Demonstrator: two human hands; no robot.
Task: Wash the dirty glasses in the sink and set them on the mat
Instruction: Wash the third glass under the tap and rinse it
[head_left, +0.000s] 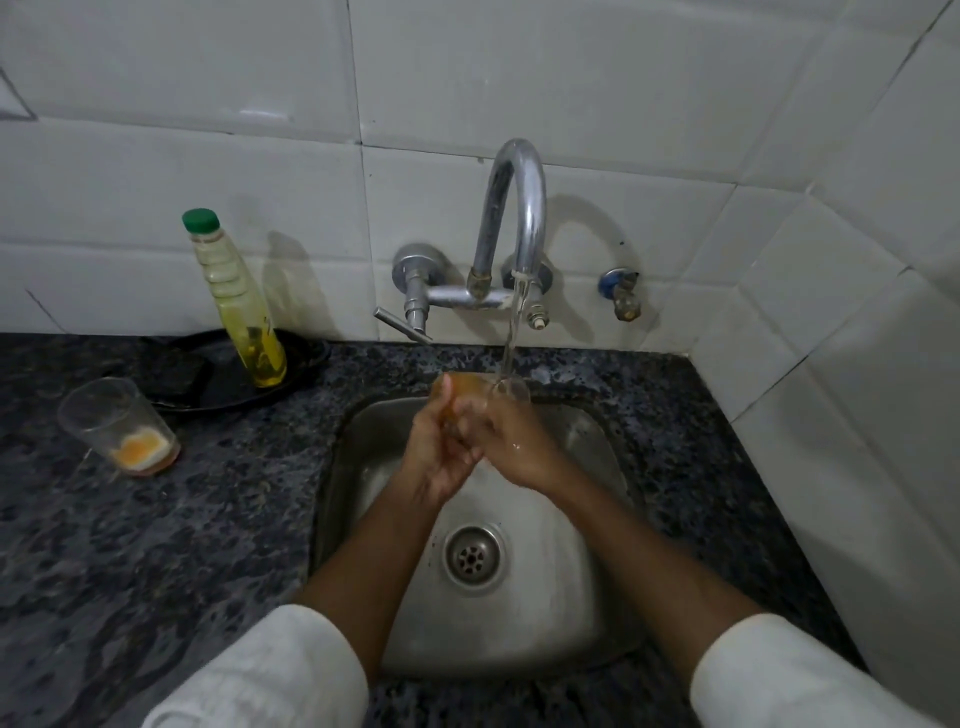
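Over the steel sink (582, 597) both my hands grip one clear glass (475, 387) with an orange tint. It lies on its side under the tap's running water (511, 338). My left hand (441, 457) wraps the glass from the left. My right hand (511, 441) clasps it from the right, wet on the back. Most of the glass is hidden behind my fingers. A second dirty glass (122, 426) with orange residue at its bottom stands upright on the counter to the left. No mat is clearly in view.
A curved chrome tap (514, 208) with a lever handle (402, 325) comes out of the tiled wall. A yellow soap bottle (239, 301) with a green cap stands in a black tray (291, 379) with a dark scrubber (179, 376). Dark granite counter (156, 545) surrounds the sink.
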